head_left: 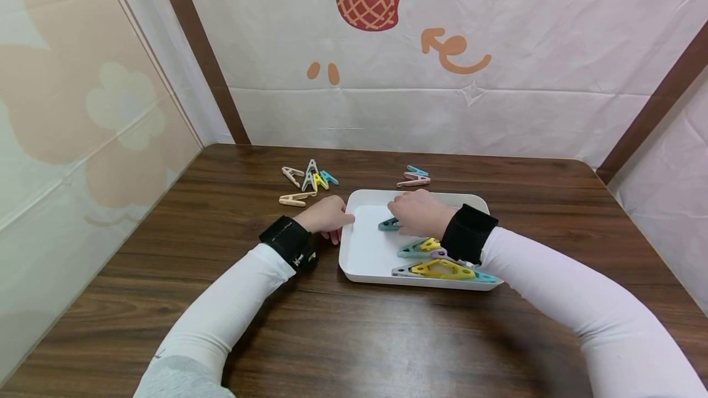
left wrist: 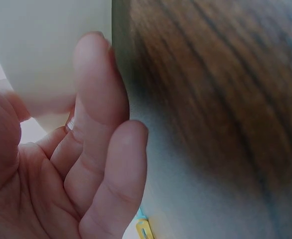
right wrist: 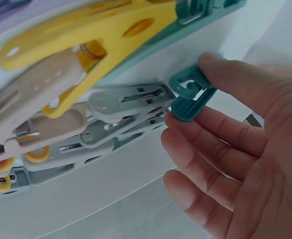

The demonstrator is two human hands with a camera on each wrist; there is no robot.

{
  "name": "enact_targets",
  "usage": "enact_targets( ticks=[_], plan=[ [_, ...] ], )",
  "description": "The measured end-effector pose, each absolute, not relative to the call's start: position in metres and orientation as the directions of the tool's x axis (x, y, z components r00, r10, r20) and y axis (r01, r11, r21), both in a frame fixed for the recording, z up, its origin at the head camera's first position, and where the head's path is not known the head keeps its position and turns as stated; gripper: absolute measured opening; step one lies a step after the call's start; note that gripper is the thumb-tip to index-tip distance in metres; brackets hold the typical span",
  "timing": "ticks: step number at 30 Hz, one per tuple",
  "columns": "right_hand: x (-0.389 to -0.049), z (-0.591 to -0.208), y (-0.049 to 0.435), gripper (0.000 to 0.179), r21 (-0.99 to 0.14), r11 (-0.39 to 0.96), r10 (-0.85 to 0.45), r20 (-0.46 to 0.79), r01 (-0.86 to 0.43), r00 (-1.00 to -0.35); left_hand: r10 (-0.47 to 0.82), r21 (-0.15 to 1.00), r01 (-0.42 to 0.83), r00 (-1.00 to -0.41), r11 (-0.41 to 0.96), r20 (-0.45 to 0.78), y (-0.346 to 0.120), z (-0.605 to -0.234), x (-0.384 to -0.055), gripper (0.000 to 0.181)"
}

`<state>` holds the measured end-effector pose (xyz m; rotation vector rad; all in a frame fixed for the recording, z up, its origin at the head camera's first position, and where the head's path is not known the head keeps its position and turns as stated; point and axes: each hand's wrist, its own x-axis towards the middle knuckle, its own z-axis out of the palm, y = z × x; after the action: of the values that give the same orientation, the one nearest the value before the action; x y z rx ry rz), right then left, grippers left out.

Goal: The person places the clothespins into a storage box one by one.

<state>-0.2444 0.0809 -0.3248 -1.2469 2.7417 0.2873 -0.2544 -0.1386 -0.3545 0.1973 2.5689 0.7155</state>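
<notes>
Head view: at the left end of a white rectangular tray point(head_left: 367, 272), on a dark wood-grain table point(head_left: 276, 336), a left hand point(head_left: 326, 215) with thumb over the rim and other fingers down along the outer wall, holding the edge. Over the tray's middle, a right hand point(head_left: 423, 212), back upward, with a dark teal clothespin point(head_left: 389, 224) poking out leftward from beneath the fingers, just above or on the tray floor; impossible to tell which. Nearer the viewer, in the same tray, a row of other clothespins: green point(head_left: 410, 250), small yellow point(head_left: 430, 243), lilac point(head_left: 441, 255), grey point(head_left: 405, 271), large yellow point(head_left: 442, 269), turquoise point(head_left: 487, 277). On the table beyond the left hand, a loose cluster of clothespins point(head_left: 319, 181) in pale pink, grey-blue, yellow, light blue and beige. Just behind the tray, a pink clothespin point(head_left: 413, 181) and a blue clothespin point(head_left: 417, 171). Around both wrists, black bands point(head_left: 469, 233); behind the table, a pale printed curtain point(head_left: 387, 115).

Left wrist view: fingers only gently bent, beside the tray's pale wall, with blurred wood grain to the right; thumb partly cut off by the frame.

Right wrist view: teal clothespin pinched between thumb tip and index fingertip, its far part hidden by the hand; remaining fingers loosely bent below, clear of it. Just left of the fingertips, grey clothespins, with yellow and beige ones farther left.
</notes>
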Motion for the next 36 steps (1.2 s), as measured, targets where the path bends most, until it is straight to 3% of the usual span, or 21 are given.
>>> enact_targets(
  ticks=[10, 27, 36],
  plan=[
    [-0.247, -0.329, 0.078, 0.028, 0.155, 0.641, -0.728, -0.185, -0.751, -0.66, 0.26, 0.526, 0.016, -0.881, 0.85, -0.394, -0.14, -0.356, -0.255, 0.023],
    [-0.248, -0.323, 0.083, 0.028, 0.11, 0.679, -0.702, -0.192, -0.726, -0.686, 0.264, 0.53, 0.019, -0.882, 0.848, -0.391, -0.14, -0.357, -0.254, 0.025],
    [-0.264, -0.295, 0.096, 0.024, -0.008, 0.731, -0.682, 0.012, -0.682, -0.731, 0.262, 0.53, 0.018, -0.883, 0.848, -0.389, -0.14, -0.357, -0.255, 0.025]
  ],
)
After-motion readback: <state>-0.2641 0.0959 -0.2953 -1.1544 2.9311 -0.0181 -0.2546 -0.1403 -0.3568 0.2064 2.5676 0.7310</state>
